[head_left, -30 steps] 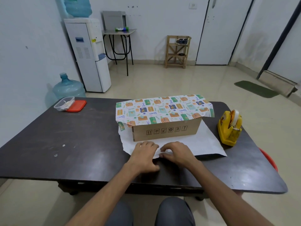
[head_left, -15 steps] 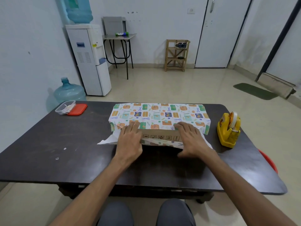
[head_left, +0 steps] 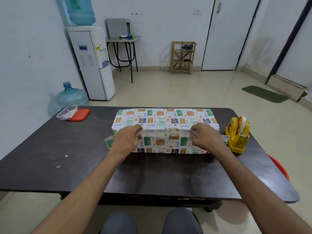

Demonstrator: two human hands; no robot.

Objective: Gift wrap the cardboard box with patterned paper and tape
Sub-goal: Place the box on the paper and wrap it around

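Note:
The cardboard box stands in the middle of the dark table (head_left: 50,157), fully hidden under the patterned paper (head_left: 165,119). The near flap of the paper (head_left: 162,141) is pulled up over the box's front face to its top edge. My left hand (head_left: 125,140) pinches that flap's upper edge at the left. My right hand (head_left: 205,138) pinches the same edge at the right. A yellow tape dispenser (head_left: 237,134) stands just right of the box.
A clear plastic container (head_left: 67,112) with an orange lid (head_left: 80,114) beside it sits at the table's far left corner. A red tub (head_left: 280,168) shows below the table's right edge. A water bottle (head_left: 71,96) and cooler (head_left: 92,63) stand beyond.
Both hands have lifted the near paper flap from the table up over the box's front face; the bare cardboard front is now covered. The hands moved apart along the top edge.

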